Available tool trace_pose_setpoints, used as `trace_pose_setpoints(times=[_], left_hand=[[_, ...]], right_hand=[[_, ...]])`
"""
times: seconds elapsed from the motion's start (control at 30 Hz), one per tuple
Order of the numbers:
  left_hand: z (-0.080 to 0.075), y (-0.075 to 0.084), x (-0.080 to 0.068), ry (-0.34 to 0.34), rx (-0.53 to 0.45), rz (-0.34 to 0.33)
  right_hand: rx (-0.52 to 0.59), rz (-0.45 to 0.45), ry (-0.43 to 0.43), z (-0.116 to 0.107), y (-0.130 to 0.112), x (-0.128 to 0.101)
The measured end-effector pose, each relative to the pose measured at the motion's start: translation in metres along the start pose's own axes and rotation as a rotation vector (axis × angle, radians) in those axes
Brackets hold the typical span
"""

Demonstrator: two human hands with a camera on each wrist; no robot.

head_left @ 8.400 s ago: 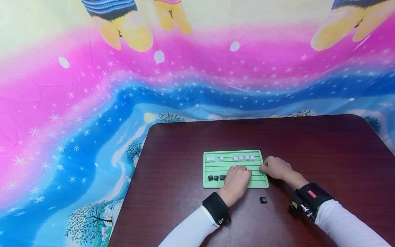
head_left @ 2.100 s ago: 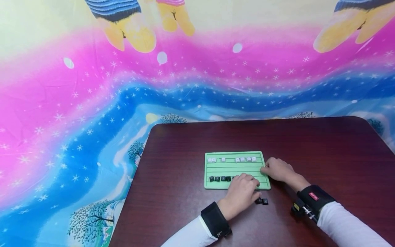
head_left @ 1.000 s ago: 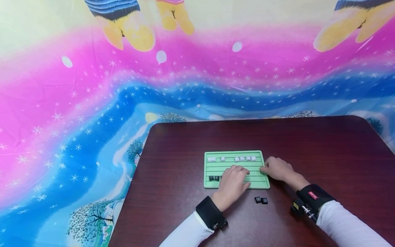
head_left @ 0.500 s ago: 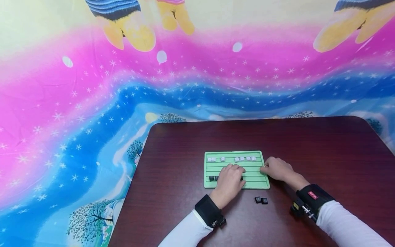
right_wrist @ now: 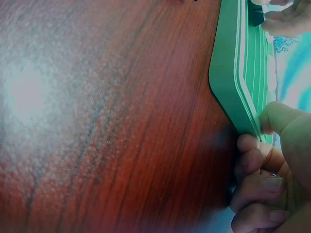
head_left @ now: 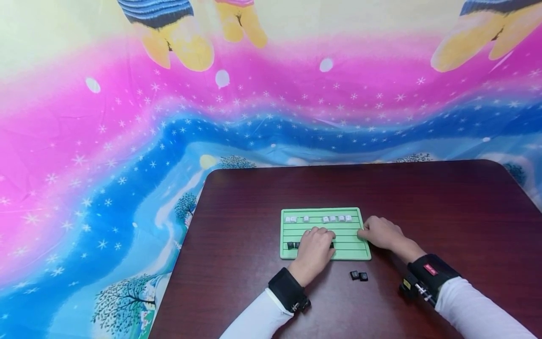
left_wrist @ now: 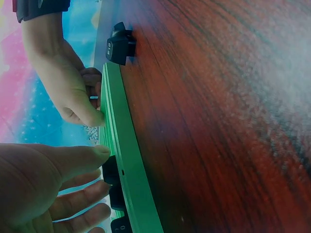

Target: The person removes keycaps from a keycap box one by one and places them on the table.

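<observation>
A light green grooved tray [head_left: 349,239] lies on the table, with white keycaps [head_left: 332,219] in its far row and black keycaps [head_left: 290,245] in a near row. My left hand [head_left: 312,249] is over the near row, covering part of it. Its thumb and index finger pinch a black keycap [left_wrist: 111,169] in that row; the other fingers curve over neighbouring keycaps. My right hand [head_left: 381,232] grips the tray's right edge, thumb on top and curled fingers against the side in the right wrist view.
Two loose black keycaps [head_left: 359,276] lie side by side on the dark brown table [head_left: 254,202], in front of the tray's near right corner. A printed cloth [head_left: 271,103] hangs behind the table. Both wrists wear black bands [head_left: 289,288].
Over eight seconds, a second loose black keycap has appeared beside the first. My left hand has since moved left from the row's right end and settled. My right hand stays at the edge.
</observation>
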State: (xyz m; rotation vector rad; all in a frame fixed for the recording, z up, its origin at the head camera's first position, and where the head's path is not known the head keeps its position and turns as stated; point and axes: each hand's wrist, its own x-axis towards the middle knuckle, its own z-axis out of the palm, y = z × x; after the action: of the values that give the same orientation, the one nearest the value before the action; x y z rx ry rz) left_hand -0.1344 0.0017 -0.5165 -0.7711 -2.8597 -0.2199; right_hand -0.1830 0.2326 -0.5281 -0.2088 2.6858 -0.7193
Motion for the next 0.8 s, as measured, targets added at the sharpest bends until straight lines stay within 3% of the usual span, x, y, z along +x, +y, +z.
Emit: trace_pose_setpoints(times=[0.8], left_hand=[[0.0069, -0.0005, -0.0006, 0.024, 0.023, 0.026]], right_hand=[[-0.008, -0.003, 0.011, 0.0021, 0.0035, 0.0013]])
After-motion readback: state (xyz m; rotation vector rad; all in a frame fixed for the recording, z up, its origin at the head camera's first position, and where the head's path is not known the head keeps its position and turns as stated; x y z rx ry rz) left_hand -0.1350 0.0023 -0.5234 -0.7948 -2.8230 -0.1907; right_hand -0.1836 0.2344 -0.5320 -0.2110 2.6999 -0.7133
